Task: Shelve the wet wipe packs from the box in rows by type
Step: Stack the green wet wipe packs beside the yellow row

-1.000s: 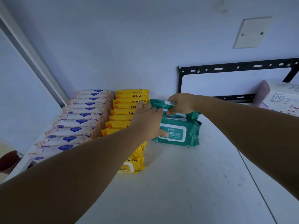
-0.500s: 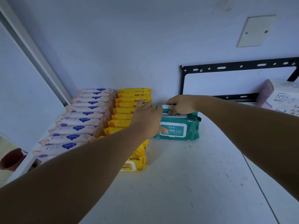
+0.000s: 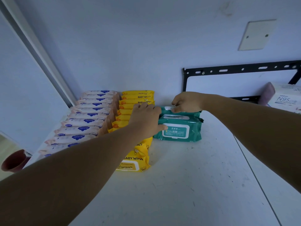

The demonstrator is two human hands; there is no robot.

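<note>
Green wet wipe packs (image 3: 179,130) lean in a short row on the white shelf (image 3: 187,185), right of a row of yellow baby wipe packs (image 3: 135,162). A row of pale pink packs with blue labels (image 3: 88,121) runs along the far left. My left hand (image 3: 145,119) holds the left end of the green packs, thumb on the front pack. My right hand (image 3: 187,102) grips the top edge of the rearmost green pack near the wall. The box is out of sight.
A white N95 mask box (image 3: 286,98) stands at the right by a black metal wall bracket (image 3: 241,70). A blank cover plate (image 3: 255,35) is on the wall above. A dark red pot (image 3: 14,160) sits below the shelf's left edge.
The green packs have been pushed back toward the wall and stood more upright. Both hands moved back with them and stay on them.
</note>
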